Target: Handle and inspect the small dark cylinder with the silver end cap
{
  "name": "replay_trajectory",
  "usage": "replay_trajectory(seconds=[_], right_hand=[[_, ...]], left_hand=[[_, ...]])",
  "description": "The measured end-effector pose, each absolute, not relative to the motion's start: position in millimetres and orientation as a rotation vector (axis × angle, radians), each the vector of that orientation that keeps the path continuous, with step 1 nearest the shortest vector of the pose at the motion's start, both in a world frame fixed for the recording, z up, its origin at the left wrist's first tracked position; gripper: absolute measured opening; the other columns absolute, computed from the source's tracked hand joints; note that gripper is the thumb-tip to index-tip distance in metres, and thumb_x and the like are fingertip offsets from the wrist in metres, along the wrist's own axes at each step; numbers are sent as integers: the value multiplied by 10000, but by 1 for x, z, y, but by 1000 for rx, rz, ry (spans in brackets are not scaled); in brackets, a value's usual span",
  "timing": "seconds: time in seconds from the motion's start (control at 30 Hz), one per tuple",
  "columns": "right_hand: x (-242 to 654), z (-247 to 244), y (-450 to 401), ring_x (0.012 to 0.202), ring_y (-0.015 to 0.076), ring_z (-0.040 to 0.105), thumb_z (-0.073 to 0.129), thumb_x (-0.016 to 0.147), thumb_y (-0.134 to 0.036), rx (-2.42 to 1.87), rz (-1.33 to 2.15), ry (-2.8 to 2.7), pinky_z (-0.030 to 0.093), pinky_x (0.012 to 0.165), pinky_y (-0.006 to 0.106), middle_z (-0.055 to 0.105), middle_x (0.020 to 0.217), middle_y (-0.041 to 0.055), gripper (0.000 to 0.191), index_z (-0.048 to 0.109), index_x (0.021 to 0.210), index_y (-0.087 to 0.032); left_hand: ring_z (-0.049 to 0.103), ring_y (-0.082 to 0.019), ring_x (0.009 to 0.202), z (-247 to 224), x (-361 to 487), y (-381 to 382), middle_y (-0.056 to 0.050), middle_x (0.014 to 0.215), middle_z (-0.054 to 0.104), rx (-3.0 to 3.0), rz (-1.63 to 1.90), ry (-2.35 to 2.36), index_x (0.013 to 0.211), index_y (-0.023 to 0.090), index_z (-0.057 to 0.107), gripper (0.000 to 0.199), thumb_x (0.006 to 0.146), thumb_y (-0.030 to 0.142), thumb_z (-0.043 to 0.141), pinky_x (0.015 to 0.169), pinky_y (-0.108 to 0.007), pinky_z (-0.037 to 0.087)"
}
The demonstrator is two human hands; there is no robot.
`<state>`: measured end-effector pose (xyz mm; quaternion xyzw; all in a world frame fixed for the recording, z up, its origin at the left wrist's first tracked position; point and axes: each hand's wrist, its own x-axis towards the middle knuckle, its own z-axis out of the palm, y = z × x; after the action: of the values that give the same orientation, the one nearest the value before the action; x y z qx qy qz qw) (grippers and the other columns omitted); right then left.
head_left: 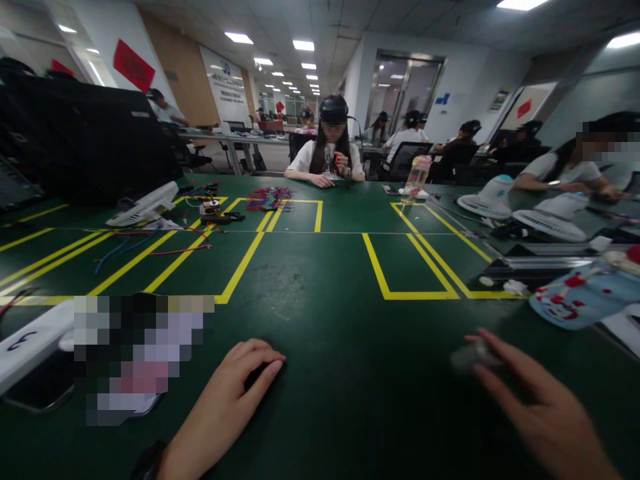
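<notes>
My left hand [235, 393] rests on the green table [325, 320], left of the middle. Its fingers are curled together, with thumb and fingertips near each other; whether anything small lies between them is hidden. At the right, my right hand [530, 393] holds a small greyish object [475, 357] between thumb and fingers. Motion blurs this object, and I cannot make out what it is. The two hands are well apart.
A patterned blue pouch [575, 293] lies at the right, beside dark metal profiles [535, 267]. White fans [550, 223] stand behind. Coloured wires [270, 199] lie further back, before a seated person [327, 153]. A white device [35, 340] is at the left.
</notes>
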<state>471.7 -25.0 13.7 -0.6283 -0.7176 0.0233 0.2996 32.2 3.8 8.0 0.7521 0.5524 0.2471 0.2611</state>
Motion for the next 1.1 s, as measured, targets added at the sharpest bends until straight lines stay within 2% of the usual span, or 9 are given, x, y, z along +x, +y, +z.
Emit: replay_trajectory(seconds=[0.13,0.2,0.37,0.5,0.6,0.7,0.8,0.9,1.1], right_hand=[[355,22,-17,1163,133,508,474,913,-297,-1292,603,-2308,466,989,266,481,1313,16,467,392,1372,-315],[324,22,-12,1183,130,482,478,905,-258,-1173,746,-2320,441,1015,278,465,1321,11,485,384,1375,-329],[308,7,-6,1162,150,491,597,819,-234,-1229,940,-2081,390,1055,362,511,1260,35,697,246,1419,-278],[309,2,-3,1112,153,526,650,779,-236,-1278,1070,-1961,413,1017,355,561,1183,48,615,342,1310,-215],[308,5,-2,1076,158,541,670,765,-250,-1245,1093,-1972,447,963,337,570,1157,50,550,403,1243,-204],[311,9,-3,1061,162,536,645,774,-244,-1227,973,-2058,453,939,332,553,1165,40,492,455,1227,-228],[315,8,-5,1040,148,533,588,776,-186,-1222,809,-2100,449,937,321,549,1144,19,441,490,1201,-255],[316,6,-7,1034,135,533,575,770,-174,-1205,783,-2102,455,934,300,550,1127,9,441,484,1193,-261],[340,10,-3,1090,128,534,531,855,-275,-1276,662,-2085,461,967,282,536,1209,15,474,388,1307,-285]], left_hand=[[563,-236,1006,6,30,3,-44,1061,601,2061,682,1493,1041,266,638,214,938,366,479,902,-413,463],[562,-241,1012,7,31,2,-44,1058,607,2069,685,1501,1036,267,640,205,935,361,488,908,-422,460],[550,-245,1060,24,58,-3,-43,1119,610,2083,742,1492,1118,295,604,217,923,336,516,956,-448,432],[559,-233,1028,44,101,-3,-25,1112,625,2173,761,1284,1132,314,612,252,884,269,590,913,-402,449],[592,-188,920,53,119,0,-13,978,645,2107,830,1174,940,272,686,166,905,183,550,814,-317,481],[602,-166,866,53,117,4,-12,915,636,2000,936,1165,901,255,691,161,917,196,542,768,-282,491],[599,-187,893,42,109,7,-20,939,642,2050,871,1258,913,280,717,143,895,229,585,787,-315,487],[578,-241,963,27,105,8,-25,1016,653,2180,714,1346,893,330,747,141,838,235,659,827,-403,457],[576,-256,970,19,106,8,-24,1028,669,2198,668,1334,984,374,732,204,831,258,665,828,-428,449]])
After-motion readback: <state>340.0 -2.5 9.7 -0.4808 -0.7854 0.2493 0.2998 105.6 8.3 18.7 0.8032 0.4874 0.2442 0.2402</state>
